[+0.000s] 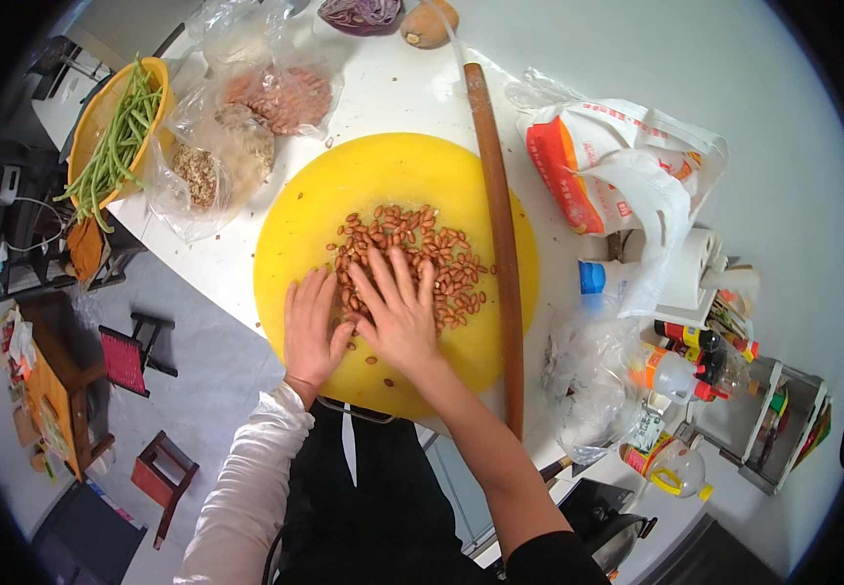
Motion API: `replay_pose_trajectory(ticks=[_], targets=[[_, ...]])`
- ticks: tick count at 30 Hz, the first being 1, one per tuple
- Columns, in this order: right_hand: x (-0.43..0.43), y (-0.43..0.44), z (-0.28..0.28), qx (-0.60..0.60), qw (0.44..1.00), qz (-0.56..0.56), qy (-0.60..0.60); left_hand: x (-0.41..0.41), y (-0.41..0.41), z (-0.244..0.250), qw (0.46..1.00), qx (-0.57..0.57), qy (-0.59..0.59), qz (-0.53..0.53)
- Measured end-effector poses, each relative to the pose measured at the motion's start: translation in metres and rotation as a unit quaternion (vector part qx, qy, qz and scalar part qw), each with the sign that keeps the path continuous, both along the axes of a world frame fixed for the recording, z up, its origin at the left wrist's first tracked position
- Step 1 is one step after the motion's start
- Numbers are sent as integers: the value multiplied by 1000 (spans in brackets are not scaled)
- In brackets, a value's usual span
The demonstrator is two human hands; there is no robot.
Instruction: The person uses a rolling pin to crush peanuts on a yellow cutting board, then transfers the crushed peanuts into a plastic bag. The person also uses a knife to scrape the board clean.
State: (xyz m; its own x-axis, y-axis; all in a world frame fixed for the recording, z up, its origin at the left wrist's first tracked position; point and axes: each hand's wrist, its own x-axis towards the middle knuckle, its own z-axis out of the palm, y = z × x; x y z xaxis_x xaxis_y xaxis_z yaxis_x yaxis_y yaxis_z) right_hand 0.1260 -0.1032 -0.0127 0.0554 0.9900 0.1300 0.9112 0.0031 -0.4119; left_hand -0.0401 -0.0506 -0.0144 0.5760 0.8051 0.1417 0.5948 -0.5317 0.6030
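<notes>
Many reddish-brown peanuts (458,274) lie spread in a heap on a round yellow cutting board (305,197). My right hand (400,311) rests palm down over the heap's near side, fingers spread and pointing away from me. Beside it, at the left edge of the peanuts, is my left hand (314,325), flat with its thumb apart. Neither hand grips anything that I can see; what lies under the palms is hidden. A few stray peanuts sit between the wrists. A long wooden rolling pin (496,241) lies across the board's right side.
Left on the white table (225,281) are plastic bags of peanuts (283,99) and chopped nuts (199,172), and a yellow basket of green beans (119,135). A flour sack (612,168), bottles (667,373) and clear plastic bags (590,380) crowd the right. Half a red cabbage (360,14) lies behind.
</notes>
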Motion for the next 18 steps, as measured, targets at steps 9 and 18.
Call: replay_pose_trajectory(ticks=[9, 18], targets=[[71, 5, -2, -30, 998, -52, -25, 2, -1, 3, 1000, 4, 24, 1], [18, -35, 4, -26, 999, -29, -7, 1, -2, 0, 999, 14, 37, -1]])
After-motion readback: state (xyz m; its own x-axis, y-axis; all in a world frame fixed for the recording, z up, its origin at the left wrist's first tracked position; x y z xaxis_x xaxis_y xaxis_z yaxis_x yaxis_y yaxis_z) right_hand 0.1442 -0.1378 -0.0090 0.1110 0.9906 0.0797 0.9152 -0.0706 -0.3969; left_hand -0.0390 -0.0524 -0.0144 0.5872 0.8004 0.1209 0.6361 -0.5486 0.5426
